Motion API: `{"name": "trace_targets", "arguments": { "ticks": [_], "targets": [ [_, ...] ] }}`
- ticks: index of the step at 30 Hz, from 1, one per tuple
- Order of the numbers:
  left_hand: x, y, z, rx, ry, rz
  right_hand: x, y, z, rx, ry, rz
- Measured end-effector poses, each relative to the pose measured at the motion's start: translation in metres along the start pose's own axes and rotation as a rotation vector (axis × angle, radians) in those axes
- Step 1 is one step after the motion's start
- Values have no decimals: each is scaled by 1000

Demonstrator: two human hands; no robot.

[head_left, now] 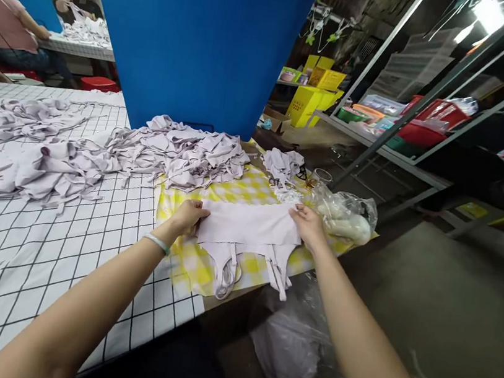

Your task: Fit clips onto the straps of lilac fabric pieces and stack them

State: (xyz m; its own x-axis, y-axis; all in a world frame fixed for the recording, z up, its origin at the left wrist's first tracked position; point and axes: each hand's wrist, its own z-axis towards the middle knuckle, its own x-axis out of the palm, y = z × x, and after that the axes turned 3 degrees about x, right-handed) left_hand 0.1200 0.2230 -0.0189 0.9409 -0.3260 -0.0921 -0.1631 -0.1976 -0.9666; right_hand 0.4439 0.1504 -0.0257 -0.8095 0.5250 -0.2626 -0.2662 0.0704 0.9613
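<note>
A pale lilac garment (250,226) with thin straps lies flat on a yellow checked cloth (233,192) at the table's near corner. My left hand (189,216) pinches its left edge, fingers curled on the fabric. My right hand (307,222) grips its upper right corner. The straps (227,273) hang toward the table's front edge.
A large heap of the same lilac garments (97,155) covers the white grid tablecloth (36,259). A clear plastic bag (346,215) and a glass (322,177) sit right of the garment. A blue panel (193,37) stands behind. Metal shelving (409,136) and other people are nearby.
</note>
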Motion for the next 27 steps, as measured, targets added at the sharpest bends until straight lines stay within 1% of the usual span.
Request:
{"name": "trace_targets", "arguments": {
  "ticks": [2,5,7,9,11,13,14,15,16,18,20,22,24,25,26,27],
  "targets": [
    [0,9,13,-6,-29,78,14,-18,17,3,20,-78],
    [-2,16,22,39,-65,190,21,-36,26,-17,26,-213],
    [-1,15,23,85,-99,275,20,-38,24,-43,-2,-310],
    [2,12,21,142,-146,346,19,-33,20,-75,-37,-387],
    [7,9,17,271,-158,458,23,-27,15,-158,-48,-478],
    [14,11,13,469,-83,705,29,-23,12,-297,4,-642],
    [18,13,11,548,-24,857,32,-25,11,-357,60,-742],
    [22,16,9,588,38,1003,36,-28,10,-397,129,-840],
    [25,19,8,585,89,1118,38,-34,9,-414,198,-921],
    [31,25,7,493,146,1211,40,-51,9,-402,300,-1009],
    [31,27,5,448,171,1229,38,-71,12,-425,283,-1043],
    [23,25,-3,424,195,1196,34,-87,18,-447,271,-1052],
    [6,24,-21,445,181,1107,32,-89,25,-402,251,-1075],
    [-7,24,-34,459,158,1047,35,-81,26,-377,208,-1096],
    [-20,26,-49,460,122,982,43,-68,26,-392,158,-1106],
    [-35,29,-65,441,77,913,58,-50,22,-441,115,-1093]
  ]
}}
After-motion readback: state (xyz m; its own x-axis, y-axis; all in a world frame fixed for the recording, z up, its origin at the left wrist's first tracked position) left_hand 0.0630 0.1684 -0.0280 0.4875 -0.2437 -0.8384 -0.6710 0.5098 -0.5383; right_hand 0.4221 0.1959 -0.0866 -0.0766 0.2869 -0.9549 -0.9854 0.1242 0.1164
